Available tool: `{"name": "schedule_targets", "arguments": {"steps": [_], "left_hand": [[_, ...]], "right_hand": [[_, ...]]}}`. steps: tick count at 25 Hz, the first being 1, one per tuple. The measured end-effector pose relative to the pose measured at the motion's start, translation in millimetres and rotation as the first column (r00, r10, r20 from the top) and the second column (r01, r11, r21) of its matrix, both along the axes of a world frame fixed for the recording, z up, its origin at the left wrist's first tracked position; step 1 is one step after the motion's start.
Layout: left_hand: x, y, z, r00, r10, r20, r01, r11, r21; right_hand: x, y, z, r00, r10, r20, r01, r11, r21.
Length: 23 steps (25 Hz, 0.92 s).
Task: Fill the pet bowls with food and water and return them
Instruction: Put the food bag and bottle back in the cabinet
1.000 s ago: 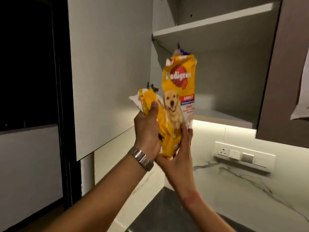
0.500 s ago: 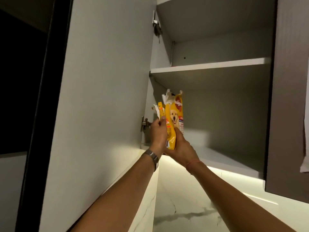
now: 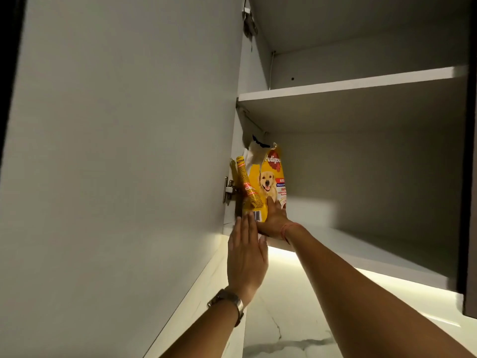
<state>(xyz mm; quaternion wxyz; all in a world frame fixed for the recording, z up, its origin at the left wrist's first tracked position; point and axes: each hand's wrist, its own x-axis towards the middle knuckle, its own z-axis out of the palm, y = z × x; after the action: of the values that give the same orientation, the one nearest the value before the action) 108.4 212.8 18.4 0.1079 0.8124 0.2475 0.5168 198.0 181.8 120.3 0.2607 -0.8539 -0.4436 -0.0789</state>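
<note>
White marble wall (image 3: 284, 339) with grey veins fills the bottom of the view, lit by a warm strip of light under an open wall cabinet. Nearest the camera, two bare forearms reach up and away. The left one wears a metal wristwatch (image 3: 228, 302); the left hand (image 3: 246, 254) above it is flat and spread, fingers straight and pointing up, holding nothing, its fingertips at the lower left corner of a yellow Pedigree dog food bag (image 3: 268, 187); whether they touch the bag cannot be told. To its left hangs the open cabinet door (image 3: 124, 151), a broad pale panel with a metal hinge (image 3: 228, 192) level with the bag.

The right forearm crosses in from the lower right, with a thin red thread (image 3: 286, 229) around the wrist. The right hand (image 3: 275, 219) lies just beyond the left hand and presses against the lower front of the bag, fingers laid up over the printed dog picture, the palm at the bag's bottom edge; it grips or props the bag from the front.

The bag stands upright at the left end of the lower shelf (image 3: 361, 251), close to the cabinet's left side wall, just above both hands. Its top is torn open and ragged, with white lining showing, and a folded side panel with a barcode faces the left hand.

Beyond the hands, the cabinet's grey back wall is shadowed. Higher still, the upper shelf (image 3: 348, 86) spans the cabinet, with a second hinge (image 3: 249, 23) at the top left.
</note>
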Motion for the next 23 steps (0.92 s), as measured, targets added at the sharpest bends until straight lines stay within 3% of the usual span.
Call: {"name": "schedule_targets", "arguments": {"steps": [4,11,14,15,16,17,18,19,20,21,23], "left_hand": [[2,-1,-20,0.992,0.118,0.042,-0.124,0.974,0.192],[-8,10,-11,0.989,0.064,-0.131,-0.048,0.991,0.124],[-24,4,-10,0.976,0.086,-0.199,-0.050,0.982,0.180],[-33,-2,-12,0.975,0.048,-0.218,-0.013,0.988,0.157],[-46,-11,-15,0.974,-0.090,-0.207,0.102,0.994,0.046],[-67,-26,-19,0.939,-0.324,-0.114,0.303,0.938,-0.172],[-89,-43,-24,0.839,-0.530,0.122,0.526,0.735,-0.427],[-111,-56,-32,0.688,-0.553,0.470,0.714,0.399,-0.575],[-135,-69,-44,0.514,-0.407,0.755,0.846,0.099,-0.523],[-158,-78,-55,0.341,-0.257,0.904,0.924,-0.089,-0.373],[-202,-89,-64,0.064,-0.145,0.987,0.977,-0.193,-0.091]], "right_hand": [[15,27,-6,0.998,-0.061,0.026,0.063,0.995,-0.074],[2,24,-5,0.991,-0.129,0.036,0.132,0.983,-0.127],[-13,-4,-8,0.994,-0.112,0.014,0.112,0.978,-0.173],[-18,-15,-13,0.995,-0.085,0.052,0.093,0.978,-0.185],[-22,-26,-19,0.993,-0.058,0.099,0.075,0.980,-0.185],[-26,-36,-25,0.986,-0.033,0.164,0.065,0.979,-0.193],[-30,-47,-29,0.967,-0.006,0.256,0.065,0.973,-0.223],[-35,-59,-33,0.939,0.033,0.341,0.061,0.963,-0.262],[-44,-72,-39,0.915,0.079,0.396,0.047,0.953,-0.299],[-51,-85,-44,0.896,0.128,0.426,0.015,0.948,-0.316],[-62,-111,-48,0.868,0.205,0.453,-0.072,0.953,-0.293]]}}
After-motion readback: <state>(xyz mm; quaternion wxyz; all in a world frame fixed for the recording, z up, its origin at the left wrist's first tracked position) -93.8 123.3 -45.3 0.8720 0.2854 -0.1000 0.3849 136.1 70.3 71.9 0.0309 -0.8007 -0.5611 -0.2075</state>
